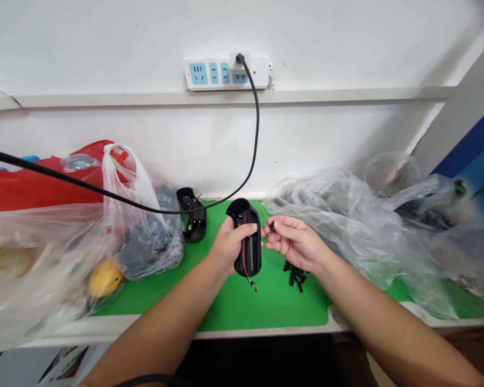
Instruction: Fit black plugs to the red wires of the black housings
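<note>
The left hand (229, 244) grips a black plastic housing (252, 252); the right hand (294, 242) pinches a tiny black piece (271, 227) above a green mat (266, 306), open toward its front edge.

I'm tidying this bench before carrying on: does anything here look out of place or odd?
The black cable from the power strip sags through the air across the bench, over a plastic bag. A red wire also dangles loose from the black casing in the left hand.

I find a small assembly workshop bench: a green mat (262, 306) on the tabletop (105, 329), a power strip (197, 73) on the wall, bulging plastic bags (347, 231), and loose small black pieces (294, 275).
</note>
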`<state>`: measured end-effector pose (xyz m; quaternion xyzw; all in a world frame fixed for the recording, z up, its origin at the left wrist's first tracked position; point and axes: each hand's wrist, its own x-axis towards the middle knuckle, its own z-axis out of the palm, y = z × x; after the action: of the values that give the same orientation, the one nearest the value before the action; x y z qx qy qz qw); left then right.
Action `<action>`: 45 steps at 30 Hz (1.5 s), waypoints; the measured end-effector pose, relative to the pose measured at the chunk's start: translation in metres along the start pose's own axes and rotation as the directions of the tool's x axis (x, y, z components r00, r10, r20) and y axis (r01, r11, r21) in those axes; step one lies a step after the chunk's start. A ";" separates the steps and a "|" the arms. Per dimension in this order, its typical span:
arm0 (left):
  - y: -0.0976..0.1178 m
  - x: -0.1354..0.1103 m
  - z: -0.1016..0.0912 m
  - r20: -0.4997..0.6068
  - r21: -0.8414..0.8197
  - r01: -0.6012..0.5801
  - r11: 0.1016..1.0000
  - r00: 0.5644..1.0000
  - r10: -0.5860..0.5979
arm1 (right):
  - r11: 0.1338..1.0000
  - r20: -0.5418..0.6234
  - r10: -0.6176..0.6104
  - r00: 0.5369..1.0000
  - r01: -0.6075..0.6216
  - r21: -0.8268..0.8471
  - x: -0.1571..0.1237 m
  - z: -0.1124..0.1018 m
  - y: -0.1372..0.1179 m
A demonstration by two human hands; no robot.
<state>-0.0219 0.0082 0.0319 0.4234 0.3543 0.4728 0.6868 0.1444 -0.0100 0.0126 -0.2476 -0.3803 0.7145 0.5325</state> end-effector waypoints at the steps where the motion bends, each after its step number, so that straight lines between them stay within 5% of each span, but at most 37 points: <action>1: 0.000 0.000 0.001 -0.007 0.002 -0.005 1.000 1.000 0.005 | 1.000 -0.010 -0.001 1.000 0.001 -0.007 0.000 0.001 0.000; 23: -0.009 0.003 0.000 -0.051 0.122 -0.152 0.981 0.986 0.159 | 0.917 -0.093 -0.207 0.974 0.160 -0.366 -0.005 0.005 0.007; 36: -0.011 0.005 0.000 -0.031 0.208 -0.243 0.947 0.967 0.255 | 0.921 -0.184 -0.211 0.960 0.133 -0.365 -0.004 0.006 0.008; 45: -0.010 0.004 0.002 0.014 0.286 -0.302 0.909 0.950 0.311 | 0.963 -0.229 -0.105 0.968 0.042 -0.265 -0.001 0.003 0.007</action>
<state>-0.0158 0.0092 0.0226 0.5606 0.3586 0.5253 0.5303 0.1389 -0.0129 0.0084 -0.3852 -0.4115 0.6031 0.5644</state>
